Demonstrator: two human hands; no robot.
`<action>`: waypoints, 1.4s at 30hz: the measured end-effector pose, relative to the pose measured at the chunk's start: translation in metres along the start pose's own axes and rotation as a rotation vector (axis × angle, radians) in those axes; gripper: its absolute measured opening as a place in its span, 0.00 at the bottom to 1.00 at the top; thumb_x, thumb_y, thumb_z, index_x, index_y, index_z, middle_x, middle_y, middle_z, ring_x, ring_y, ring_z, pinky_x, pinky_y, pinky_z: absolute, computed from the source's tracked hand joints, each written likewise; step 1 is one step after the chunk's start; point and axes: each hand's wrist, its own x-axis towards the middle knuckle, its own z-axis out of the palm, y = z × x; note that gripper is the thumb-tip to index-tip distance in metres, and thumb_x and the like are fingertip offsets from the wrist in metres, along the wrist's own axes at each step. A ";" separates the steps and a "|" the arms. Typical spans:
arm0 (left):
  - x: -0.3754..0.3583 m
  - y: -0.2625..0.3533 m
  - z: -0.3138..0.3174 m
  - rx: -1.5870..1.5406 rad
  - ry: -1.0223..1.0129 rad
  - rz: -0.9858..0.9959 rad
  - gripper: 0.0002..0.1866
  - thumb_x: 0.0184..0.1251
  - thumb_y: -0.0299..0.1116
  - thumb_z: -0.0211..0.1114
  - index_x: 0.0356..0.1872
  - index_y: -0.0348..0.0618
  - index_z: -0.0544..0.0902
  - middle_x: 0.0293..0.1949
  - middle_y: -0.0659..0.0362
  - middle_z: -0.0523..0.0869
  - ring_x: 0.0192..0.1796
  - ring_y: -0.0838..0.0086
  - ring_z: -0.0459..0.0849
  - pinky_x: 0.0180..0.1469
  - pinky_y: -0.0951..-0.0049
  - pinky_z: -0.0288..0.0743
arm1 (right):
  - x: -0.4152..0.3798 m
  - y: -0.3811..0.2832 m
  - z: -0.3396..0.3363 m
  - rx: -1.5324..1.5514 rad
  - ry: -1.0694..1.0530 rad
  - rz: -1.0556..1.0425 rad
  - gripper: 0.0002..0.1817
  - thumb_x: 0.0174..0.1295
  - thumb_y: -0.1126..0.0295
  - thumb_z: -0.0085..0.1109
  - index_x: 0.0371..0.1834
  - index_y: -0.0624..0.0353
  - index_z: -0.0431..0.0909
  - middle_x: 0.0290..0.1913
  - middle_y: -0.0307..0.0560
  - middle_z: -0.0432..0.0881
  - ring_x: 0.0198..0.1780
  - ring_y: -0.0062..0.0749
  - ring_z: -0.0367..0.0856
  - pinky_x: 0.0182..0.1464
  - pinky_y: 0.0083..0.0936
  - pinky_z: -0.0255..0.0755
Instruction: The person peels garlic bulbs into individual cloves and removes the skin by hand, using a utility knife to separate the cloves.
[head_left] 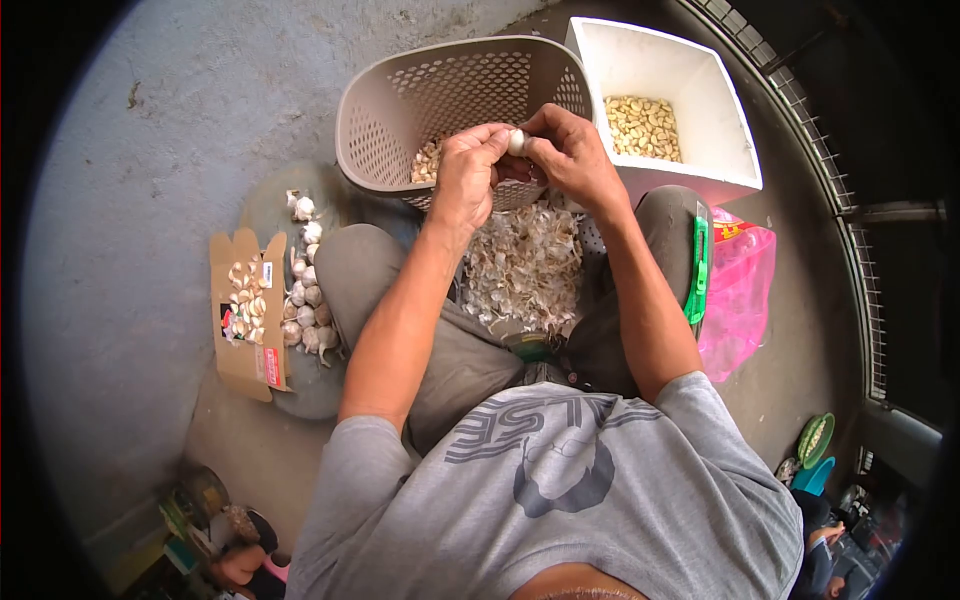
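A white garlic clove point(516, 143) is pinched between my two hands, above the front rim of a taupe perforated basket point(365, 120). My left hand point(467, 172) grips it from the left with thumb and fingers. From the other side, my right hand point(575, 158) closes on it with thumb and forefinger. Inside the basket, below my left hand, lie unpeeled garlic cloves point(426, 160). A heap of papery garlic skins point(525, 268) fills the space between my legs. Part of the basket's contents is hidden behind my hands.
At the back right, a white foam box point(735, 150) holds peeled cloves point(640, 128). A green box cutter point(697, 265) rests on my right thigh beside a pink bag point(740, 290). On the left are garlic bulbs point(308, 300) and cardboard point(240, 375) with loose cloves. Other people are behind me.
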 end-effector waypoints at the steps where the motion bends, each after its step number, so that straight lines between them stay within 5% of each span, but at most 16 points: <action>1: 0.001 0.001 0.002 -0.003 0.012 0.014 0.12 0.82 0.30 0.57 0.50 0.30 0.82 0.40 0.52 0.89 0.35 0.67 0.90 0.43 0.66 0.88 | 0.000 0.002 0.003 -0.009 0.024 -0.038 0.12 0.68 0.68 0.66 0.43 0.68 0.81 0.31 0.46 0.85 0.34 0.22 0.82 0.36 0.27 0.78; 6: 0.001 0.009 0.008 -0.006 0.036 0.078 0.10 0.82 0.30 0.58 0.50 0.33 0.82 0.42 0.53 0.89 0.38 0.69 0.88 0.43 0.67 0.85 | -0.009 -0.020 0.002 -0.055 0.073 -0.158 0.16 0.70 0.66 0.67 0.54 0.65 0.80 0.45 0.58 0.88 0.44 0.44 0.89 0.47 0.37 0.81; 8: 0.004 0.011 0.006 -0.088 0.040 0.058 0.09 0.82 0.30 0.59 0.51 0.33 0.81 0.43 0.52 0.88 0.39 0.68 0.87 0.44 0.67 0.84 | -0.025 -0.044 -0.016 -0.434 0.124 -0.254 0.17 0.69 0.69 0.66 0.58 0.63 0.79 0.52 0.59 0.87 0.51 0.56 0.87 0.53 0.42 0.81; 12: 0.005 0.009 0.004 -0.247 -0.024 0.013 0.11 0.81 0.31 0.60 0.54 0.33 0.80 0.47 0.49 0.88 0.42 0.66 0.87 0.48 0.65 0.83 | -0.092 -0.086 -0.062 -0.946 0.292 -0.210 0.17 0.65 0.70 0.69 0.56 0.60 0.83 0.57 0.58 0.86 0.58 0.59 0.84 0.61 0.46 0.78; 16: -0.001 0.017 0.013 -0.286 -0.078 0.028 0.14 0.81 0.31 0.60 0.58 0.31 0.80 0.48 0.48 0.88 0.45 0.63 0.89 0.52 0.63 0.85 | -0.159 -0.066 -0.109 -1.243 0.288 -0.064 0.28 0.67 0.65 0.69 0.68 0.62 0.75 0.64 0.63 0.81 0.63 0.61 0.80 0.64 0.48 0.74; 22: -0.003 0.013 0.017 -0.254 -0.135 0.041 0.16 0.81 0.31 0.60 0.59 0.27 0.79 0.49 0.45 0.88 0.49 0.59 0.91 0.56 0.60 0.86 | -0.192 -0.038 -0.106 -0.945 0.293 0.185 0.27 0.69 0.68 0.67 0.70 0.63 0.73 0.59 0.65 0.82 0.62 0.61 0.81 0.61 0.45 0.75; 26: -0.004 0.013 0.014 -0.238 -0.146 0.042 0.15 0.81 0.30 0.59 0.58 0.27 0.79 0.49 0.44 0.88 0.49 0.59 0.91 0.57 0.60 0.86 | -0.179 -0.026 -0.120 -0.598 0.329 0.177 0.20 0.67 0.75 0.65 0.61 0.65 0.75 0.48 0.52 0.84 0.51 0.40 0.85 0.56 0.35 0.77; 27: -0.006 0.016 0.015 -0.232 -0.141 0.044 0.14 0.81 0.29 0.59 0.57 0.27 0.80 0.48 0.45 0.89 0.48 0.60 0.91 0.55 0.61 0.87 | -0.166 -0.029 -0.119 -0.452 0.307 0.057 0.17 0.64 0.78 0.63 0.56 0.66 0.75 0.40 0.44 0.81 0.42 0.29 0.81 0.46 0.28 0.76; 29: -0.008 0.017 0.013 -0.130 -0.108 0.057 0.13 0.81 0.29 0.59 0.56 0.28 0.80 0.47 0.46 0.89 0.47 0.62 0.91 0.53 0.63 0.88 | -0.135 -0.063 -0.098 -0.098 0.236 0.320 0.18 0.63 0.80 0.62 0.56 0.66 0.73 0.39 0.42 0.79 0.37 0.25 0.79 0.38 0.23 0.74; 31: -0.004 0.015 0.013 -0.066 -0.055 0.097 0.12 0.80 0.29 0.60 0.55 0.29 0.81 0.45 0.48 0.90 0.44 0.66 0.91 0.48 0.68 0.88 | -0.098 -0.058 -0.073 -0.158 0.151 0.024 0.27 0.68 0.81 0.59 0.70 0.57 0.69 0.42 0.41 0.79 0.34 0.22 0.78 0.35 0.24 0.75; 33: 0.000 0.013 0.009 -0.037 0.036 0.138 0.12 0.80 0.29 0.61 0.55 0.30 0.81 0.44 0.49 0.90 0.44 0.68 0.91 0.47 0.69 0.88 | -0.058 -0.075 -0.050 -0.156 -0.078 0.086 0.32 0.72 0.80 0.57 0.79 0.49 0.65 0.46 0.41 0.82 0.34 0.22 0.77 0.36 0.24 0.75; 39: 0.014 0.024 -0.012 0.024 0.280 0.268 0.11 0.79 0.26 0.61 0.55 0.32 0.80 0.40 0.55 0.88 0.38 0.74 0.88 0.42 0.70 0.88 | 0.019 -0.050 0.007 -0.352 -0.208 -0.132 0.23 0.74 0.76 0.54 0.72 0.61 0.72 0.46 0.66 0.88 0.46 0.53 0.90 0.52 0.40 0.79; 42: 0.018 0.023 -0.017 -0.019 0.341 0.263 0.10 0.80 0.26 0.60 0.55 0.31 0.80 0.41 0.55 0.88 0.39 0.73 0.88 0.43 0.69 0.87 | 0.029 -0.048 0.014 -0.321 -0.256 -0.068 0.24 0.73 0.77 0.53 0.72 0.63 0.72 0.44 0.69 0.87 0.48 0.60 0.89 0.53 0.41 0.79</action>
